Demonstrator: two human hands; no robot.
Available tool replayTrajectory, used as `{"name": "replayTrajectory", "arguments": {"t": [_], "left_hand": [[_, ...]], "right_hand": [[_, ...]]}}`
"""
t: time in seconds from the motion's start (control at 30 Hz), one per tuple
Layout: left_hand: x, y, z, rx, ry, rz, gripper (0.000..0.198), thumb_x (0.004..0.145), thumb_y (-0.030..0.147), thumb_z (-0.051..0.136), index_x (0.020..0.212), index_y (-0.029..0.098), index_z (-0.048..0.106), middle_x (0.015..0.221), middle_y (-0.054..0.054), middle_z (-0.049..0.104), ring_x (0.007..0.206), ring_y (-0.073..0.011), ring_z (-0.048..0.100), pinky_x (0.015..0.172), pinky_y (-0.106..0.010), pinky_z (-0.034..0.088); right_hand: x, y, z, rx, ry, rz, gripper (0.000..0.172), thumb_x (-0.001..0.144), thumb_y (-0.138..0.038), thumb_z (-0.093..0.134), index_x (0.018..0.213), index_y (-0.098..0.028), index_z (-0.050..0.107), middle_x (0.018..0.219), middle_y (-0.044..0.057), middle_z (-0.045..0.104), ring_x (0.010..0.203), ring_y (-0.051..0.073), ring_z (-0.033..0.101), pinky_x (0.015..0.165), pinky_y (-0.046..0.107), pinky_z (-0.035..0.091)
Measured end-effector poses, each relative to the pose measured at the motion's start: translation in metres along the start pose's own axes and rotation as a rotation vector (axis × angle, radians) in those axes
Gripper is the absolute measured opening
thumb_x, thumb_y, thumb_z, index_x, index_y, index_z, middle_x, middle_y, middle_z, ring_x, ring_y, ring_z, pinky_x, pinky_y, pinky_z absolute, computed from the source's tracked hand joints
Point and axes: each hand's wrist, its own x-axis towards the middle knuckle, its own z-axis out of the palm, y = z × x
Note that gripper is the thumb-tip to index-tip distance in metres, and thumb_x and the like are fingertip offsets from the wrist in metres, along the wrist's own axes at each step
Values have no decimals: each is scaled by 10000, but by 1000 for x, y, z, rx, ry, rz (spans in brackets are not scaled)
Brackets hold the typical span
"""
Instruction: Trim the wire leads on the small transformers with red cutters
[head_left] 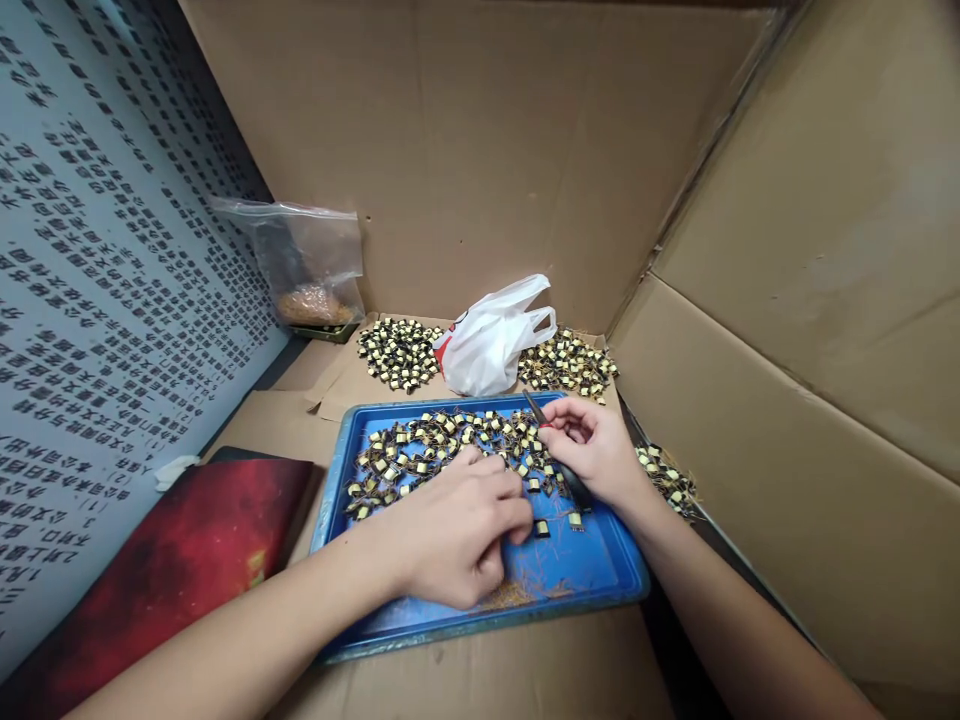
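Observation:
My right hand (589, 445) is closed around a pair of dark, pointed snips (534, 408) with a bit of red near the blades. Their black handle (577, 490) runs down under the palm. This hand is over the right side of a blue tray (626, 578). Over the tray's middle, my left hand (465, 520) is closed with its fingers curled down; whatever they pinch is hidden. Many small yellow-and-black wire-wound coils (420, 440) with copper wire ends lie in the tray. Two coils (542, 528) sit apart just right of my left hand. Copper wire clippings (514, 593) litter the tray's near side.
Behind the tray, a white plastic bag (487, 345) stands between two coil piles (401, 352). More coils (664, 478) lie to the right. A clear zip bag (307, 265) leans at back left. A red-covered item (195, 560) lies left. Cardboard walls (480, 150) enclose the back and right.

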Motion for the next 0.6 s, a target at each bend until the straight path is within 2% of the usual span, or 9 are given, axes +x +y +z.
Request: {"name": "replayTrajectory", "arguments": {"t": [0.1, 0.17, 0.27, 0.37, 0.47, 0.53, 0.6], "left_hand": [[-1, 2, 3, 18, -73, 20, 89, 773, 180, 637, 853, 218, 633, 863, -32, 656, 878, -246, 584, 894, -449, 404], [-3, 5, 3, 52, -95, -16, 35, 793, 199, 633, 819, 210, 612, 866, -46, 674, 871, -258, 602, 871, -456, 415], [-5, 11, 1, 120, -119, -101, 48, 814, 222, 636, 857, 202, 628, 931, -80, 715, 879, -290, 639, 863, -482, 434], [-7, 13, 1, 164, -154, -123, 68, 835, 226, 637, 893, 195, 653, 961, -103, 732, 881, -306, 671, 859, -484, 454], [-6, 12, 1, 178, -164, -116, 72, 868, 208, 615, 914, 194, 669, 951, -97, 741, 887, -303, 697, 851, -469, 473], [-4, 12, 0, 173, -171, -112, 71, 872, 186, 604, 902, 192, 669, 931, -91, 745, 881, -295, 707, 848, -457, 485], [-3, 12, -3, 164, -174, -127, 62, 867, 171, 601, 874, 187, 660, 903, -94, 742, 866, -292, 708, 844, -443, 495]], "right_hand": [[15, -11, -10, 42, 37, -21, 244, 706, -379, 795, 837, -197, 698, 702, 1, 655, 617, 151, 580, 576, 278, 493], [22, -25, -22, 79, 87, -56, 261, 696, -380, 818, 855, -209, 702, 731, -1, 673, 636, 153, 603, 585, 276, 514], [22, -50, -47, 303, 189, -127, 237, 733, -344, 825, 916, -229, 729, 758, 4, 702, 609, 170, 641, 541, 299, 542], [3, -70, -73, 395, 257, -197, 190, 783, -301, 783, 960, -244, 746, 803, 18, 695, 635, 176, 643, 511, 291, 511], [-28, -73, -91, 452, 254, -124, 161, 780, -279, 746, 935, -241, 727, 736, 15, 621, 600, 144, 510, 479, 244, 406], [-44, -67, -96, 562, 256, -18, 191, 767, -314, 719, 936, -223, 722, 652, -13, 496, 572, 134, 423, 474, 237, 381], [-51, -61, -92, 684, 366, 7, 141, 762, -308, 725, 852, -205, 689, 636, -37, 414, 555, 115, 372, 473, 224, 379]]}}
